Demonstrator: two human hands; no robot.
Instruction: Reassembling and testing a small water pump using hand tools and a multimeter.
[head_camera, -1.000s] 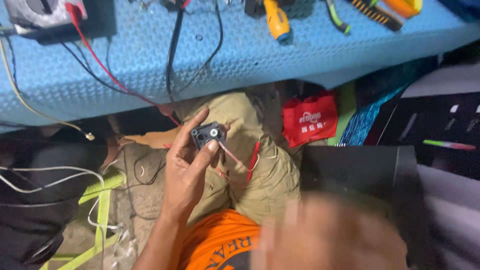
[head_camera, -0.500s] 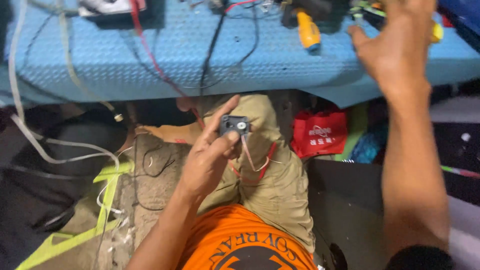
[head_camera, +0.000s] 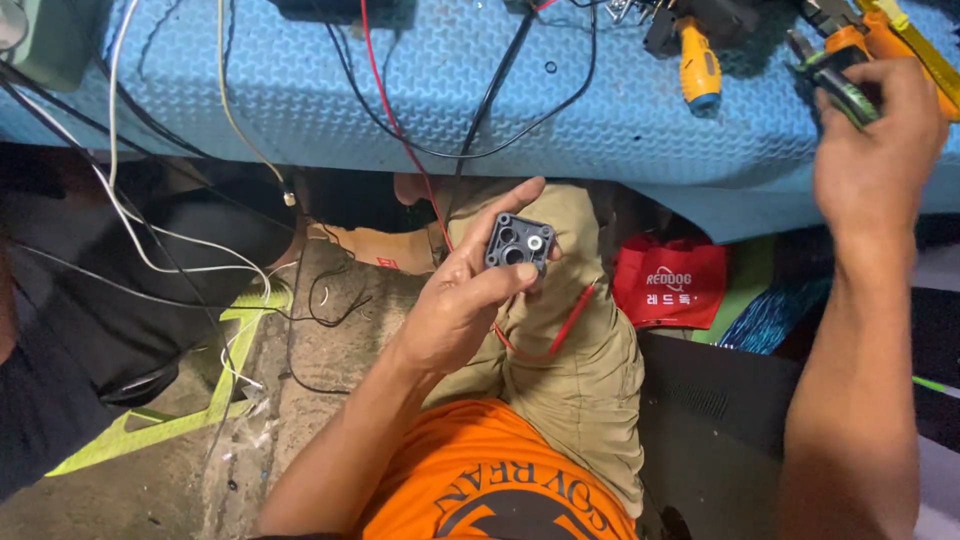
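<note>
A small square black plastic part (head_camera: 519, 244) with a round centre hole and corner holes sits tilted above the lap. Green-handled pliers (head_camera: 838, 82) lie on the blue mat's right end.

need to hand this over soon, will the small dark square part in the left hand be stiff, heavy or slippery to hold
The dark square part looks moulded with holes through it, so probably stiff. The left hand pinches it with fingertips alone, suggesting it is light. Flat edges likely grip well.

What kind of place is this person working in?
Probably a small electrical repair bench. A blue foam-matted table carries loose wires, a yellow-handled screwdriver and other tools. The left hand holds a small black square part, and the right hand grips a green-handled tool.
</note>
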